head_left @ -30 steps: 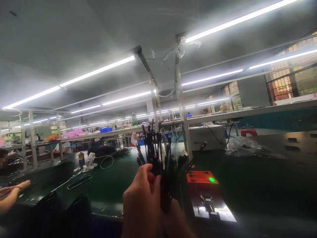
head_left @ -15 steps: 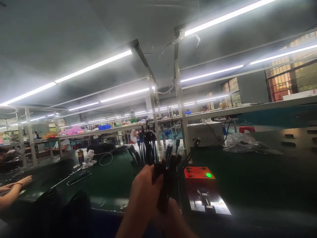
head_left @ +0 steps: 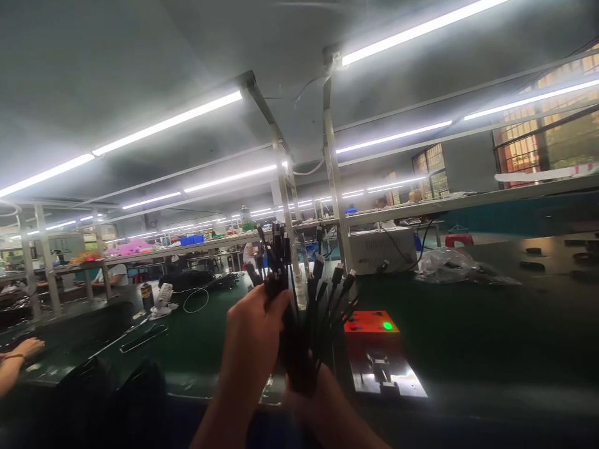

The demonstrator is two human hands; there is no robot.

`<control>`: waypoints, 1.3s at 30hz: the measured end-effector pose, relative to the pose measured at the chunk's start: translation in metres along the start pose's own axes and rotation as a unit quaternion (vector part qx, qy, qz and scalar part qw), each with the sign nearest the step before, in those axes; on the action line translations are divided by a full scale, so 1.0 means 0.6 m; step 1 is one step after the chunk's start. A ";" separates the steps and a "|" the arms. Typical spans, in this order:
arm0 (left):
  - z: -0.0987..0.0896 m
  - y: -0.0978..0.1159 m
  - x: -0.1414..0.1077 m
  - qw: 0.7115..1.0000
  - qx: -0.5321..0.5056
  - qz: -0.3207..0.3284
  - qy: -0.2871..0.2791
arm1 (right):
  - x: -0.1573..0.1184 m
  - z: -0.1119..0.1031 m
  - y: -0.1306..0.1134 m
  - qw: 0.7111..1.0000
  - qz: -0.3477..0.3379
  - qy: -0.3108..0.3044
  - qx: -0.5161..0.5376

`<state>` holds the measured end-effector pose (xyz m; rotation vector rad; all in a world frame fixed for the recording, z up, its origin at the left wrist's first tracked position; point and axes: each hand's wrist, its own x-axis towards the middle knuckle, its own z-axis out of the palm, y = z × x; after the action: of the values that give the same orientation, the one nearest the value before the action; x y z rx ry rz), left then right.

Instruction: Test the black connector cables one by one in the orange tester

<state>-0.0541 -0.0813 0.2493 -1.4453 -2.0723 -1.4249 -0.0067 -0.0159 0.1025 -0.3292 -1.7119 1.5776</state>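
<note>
A bundle of black cables [head_left: 298, 349] stands upright before me, its connector ends fanned out at the top. My right hand [head_left: 311, 390] is wrapped around the lower part of the bundle, with most of its fingers hidden. Higher up, my left hand [head_left: 257, 324] is closed on some of the cables at the left side of the fan, just below their plugs. Several plugs with metal tips lean to the right, apart from the left hand's group.
An orange-topped device [head_left: 374, 322] with a lit green button and a metal fixture sits right of my hands. A clear plastic bag [head_left: 444, 265] lies behind it, near a grey box [head_left: 381, 249]. At far left is a co-worker's hand [head_left: 28, 349]; black cables [head_left: 201, 280] lie on the green bench.
My left hand has moved left and up, pulling part of the cables away from the others, so the fan has split. The view has shifted slightly to the right.
</note>
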 end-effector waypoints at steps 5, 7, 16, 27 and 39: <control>-0.017 0.034 0.038 0.999 0.000 0.038 -0.037 | -0.019 -0.009 -0.034 0.997 0.000 -0.022 0.076; -0.033 0.046 0.038 0.998 -0.001 0.049 -0.041 | -0.021 -0.013 -0.041 0.996 -0.004 -0.012 0.090; -0.013 0.001 -0.051 0.985 0.077 0.120 0.095 | -0.025 -0.023 -0.020 0.996 -0.035 0.009 0.083; 0.003 -0.018 -0.031 0.991 -0.012 0.004 -0.137 | -0.022 -0.004 0.006 0.997 0.028 0.040 0.063; -0.014 -0.009 -0.010 0.991 -0.109 -0.035 -0.072 | -0.031 -0.009 -0.005 0.997 -0.004 -0.024 0.070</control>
<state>-0.0581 -0.0916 0.2466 -1.6142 -2.1272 -1.6653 0.0105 -0.0246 0.0986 -0.2144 -1.6268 1.7013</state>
